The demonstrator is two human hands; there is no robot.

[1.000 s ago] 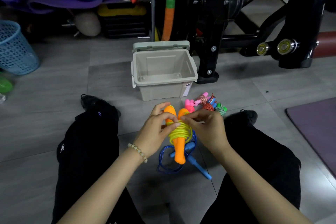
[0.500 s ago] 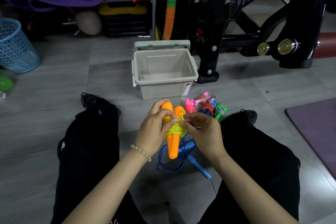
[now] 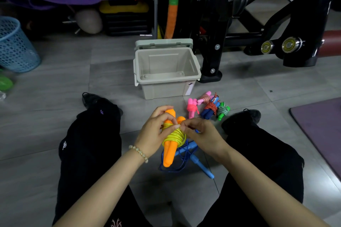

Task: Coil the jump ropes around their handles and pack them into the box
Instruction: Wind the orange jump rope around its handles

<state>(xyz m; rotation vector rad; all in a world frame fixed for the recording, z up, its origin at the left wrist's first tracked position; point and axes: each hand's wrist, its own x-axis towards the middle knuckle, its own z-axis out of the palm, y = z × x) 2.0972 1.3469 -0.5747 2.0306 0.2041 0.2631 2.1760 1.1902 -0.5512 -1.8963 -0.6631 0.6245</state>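
My left hand (image 3: pixel 156 131) grips a pair of orange handles (image 3: pixel 168 155) with a yellow-green rope (image 3: pixel 175 135) coiled around their middle. My right hand (image 3: pixel 201 134) pinches the rope at the coil, fingertip to fingertip with the left. Under them on the floor lies a loose blue jump rope (image 3: pixel 193 160). Several coiled ropes sit to the right of the box: a pink one (image 3: pixel 191 108), a blue-handled one with red cord (image 3: pixel 210 108) and a green one (image 3: pixel 223 110). The beige box (image 3: pixel 166 90) stands open with nothing in it, its lid (image 3: pixel 164 43) behind.
My legs in black trousers lie on either side of the ropes. A black gym machine frame (image 3: pixel 212 42) stands right of the box. A blue mesh basket (image 3: pixel 14 46) is at the far left, a purple mat (image 3: pixel 321 131) at the right.
The orange handles have tilted more upright and risen slightly. My right hand has drawn closer to the left, fingers now meeting at the coil.
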